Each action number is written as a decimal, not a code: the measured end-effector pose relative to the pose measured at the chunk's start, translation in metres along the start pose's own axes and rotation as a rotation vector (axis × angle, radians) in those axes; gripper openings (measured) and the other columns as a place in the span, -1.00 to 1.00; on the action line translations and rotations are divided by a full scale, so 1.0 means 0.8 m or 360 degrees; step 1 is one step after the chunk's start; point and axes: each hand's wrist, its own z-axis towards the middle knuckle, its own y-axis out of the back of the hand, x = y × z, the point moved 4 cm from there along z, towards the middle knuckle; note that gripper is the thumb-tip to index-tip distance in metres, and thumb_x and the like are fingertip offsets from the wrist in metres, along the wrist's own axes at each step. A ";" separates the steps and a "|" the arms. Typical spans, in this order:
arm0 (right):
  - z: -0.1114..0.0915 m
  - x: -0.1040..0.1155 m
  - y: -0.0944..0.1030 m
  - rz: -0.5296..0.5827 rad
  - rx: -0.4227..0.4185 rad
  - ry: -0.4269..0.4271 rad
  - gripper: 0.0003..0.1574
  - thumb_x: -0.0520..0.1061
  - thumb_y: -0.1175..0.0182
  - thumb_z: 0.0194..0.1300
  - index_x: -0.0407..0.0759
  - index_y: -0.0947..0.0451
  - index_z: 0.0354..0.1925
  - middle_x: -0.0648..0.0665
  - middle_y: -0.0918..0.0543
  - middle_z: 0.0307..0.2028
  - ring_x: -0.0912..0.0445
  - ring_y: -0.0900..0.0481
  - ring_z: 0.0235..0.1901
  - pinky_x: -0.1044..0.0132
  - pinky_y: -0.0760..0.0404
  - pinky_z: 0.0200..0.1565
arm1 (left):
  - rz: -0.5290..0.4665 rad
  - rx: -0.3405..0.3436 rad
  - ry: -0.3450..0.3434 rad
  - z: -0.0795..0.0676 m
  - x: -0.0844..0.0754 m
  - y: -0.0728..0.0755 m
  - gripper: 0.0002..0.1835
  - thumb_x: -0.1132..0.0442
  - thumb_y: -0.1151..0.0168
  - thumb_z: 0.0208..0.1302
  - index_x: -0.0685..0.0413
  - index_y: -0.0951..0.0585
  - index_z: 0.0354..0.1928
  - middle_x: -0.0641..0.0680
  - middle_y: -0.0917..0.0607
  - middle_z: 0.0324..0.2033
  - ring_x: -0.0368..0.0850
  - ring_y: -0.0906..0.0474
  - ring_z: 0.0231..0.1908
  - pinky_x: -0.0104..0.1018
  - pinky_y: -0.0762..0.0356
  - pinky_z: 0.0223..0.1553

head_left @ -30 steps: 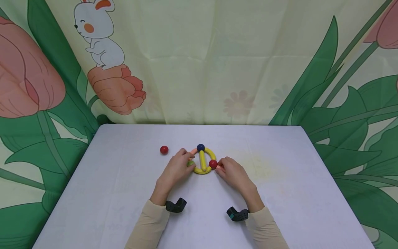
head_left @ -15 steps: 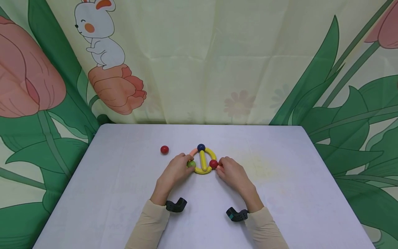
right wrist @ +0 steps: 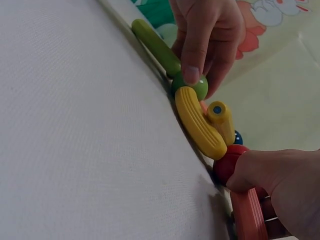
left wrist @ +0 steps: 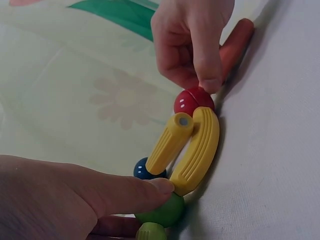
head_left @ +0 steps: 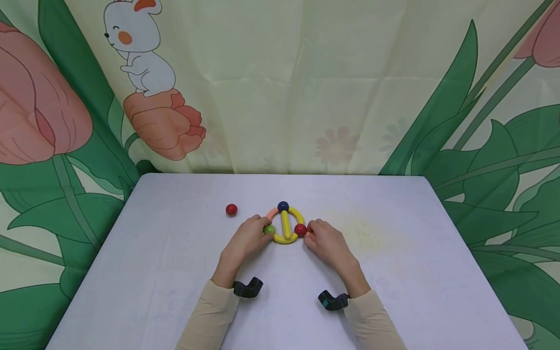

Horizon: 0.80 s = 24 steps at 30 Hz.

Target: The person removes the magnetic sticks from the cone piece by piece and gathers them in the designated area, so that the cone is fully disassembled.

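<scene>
A ring of magnetic sticks and balls lies at the table's middle. My left hand pinches its green ball between thumb and fingers. At the ring's right my right hand grips a salmon stick close to the red ball, its thumb against that ball. A curved yellow stick joins both balls in front. From the blue ball at the back, a straight yellow stick reaches forward over the ring. A green stick extends outward from the green ball, hidden by my left hand in the head view.
A loose red ball sits left of the ring on the white table. A printed curtain hangs behind the table's back edge. Both wrists carry black camera mounts.
My left fingers have drawn in onto the green ball, showing more of the curved pink stick behind it. The ring has shifted very slightly right; my right hand has barely moved.
</scene>
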 end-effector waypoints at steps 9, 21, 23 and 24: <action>0.001 -0.003 0.001 -0.0035 0.0011 0.0011 -0.76 -0.04 -0.31 0.23 -0.12 -0.60 -0.17 -0.03 -0.53 -0.38 0.13 -0.40 -0.40 0.36 -0.45 -0.38 | 0.0001 0.0011 -0.0016 0.002 0.002 -0.002 -0.60 0.17 -0.39 0.26 0.09 -0.64 0.13 0.06 -0.63 -0.18 -0.13 -0.51 -0.28 -0.22 -0.64 -0.08; 0.001 -0.012 0.007 -0.0085 -0.0028 0.0025 -0.73 -0.01 -0.34 0.29 -0.13 -0.67 -0.12 -0.10 -0.60 -0.25 0.08 -0.46 -0.28 0.25 -0.61 -0.20 | 0.0036 0.0005 -0.0010 0.002 0.004 -0.001 -0.57 0.17 -0.38 0.28 0.09 -0.62 0.18 0.07 -0.65 -0.14 -0.11 -0.52 -0.24 -0.20 -0.64 -0.03; 0.001 -0.013 0.008 -0.0078 0.0002 0.0006 -0.70 0.01 -0.34 0.29 -0.14 -0.66 -0.09 -0.10 -0.60 -0.24 0.08 -0.47 -0.27 0.25 -0.62 -0.19 | 0.0048 0.0004 -0.0020 0.003 0.004 -0.001 -0.56 0.17 -0.38 0.28 0.09 -0.62 0.18 0.07 -0.65 -0.13 -0.11 -0.52 -0.24 -0.20 -0.64 -0.02; 0.001 -0.013 0.009 -0.0071 0.0018 -0.0006 -0.69 0.01 -0.34 0.30 -0.14 -0.66 -0.08 -0.10 -0.60 -0.24 0.08 -0.47 -0.27 0.25 -0.62 -0.18 | 0.0053 0.0003 -0.0022 0.003 0.004 -0.002 -0.56 0.17 -0.38 0.28 0.09 -0.62 0.18 0.07 -0.65 -0.13 -0.11 -0.52 -0.24 -0.20 -0.64 -0.02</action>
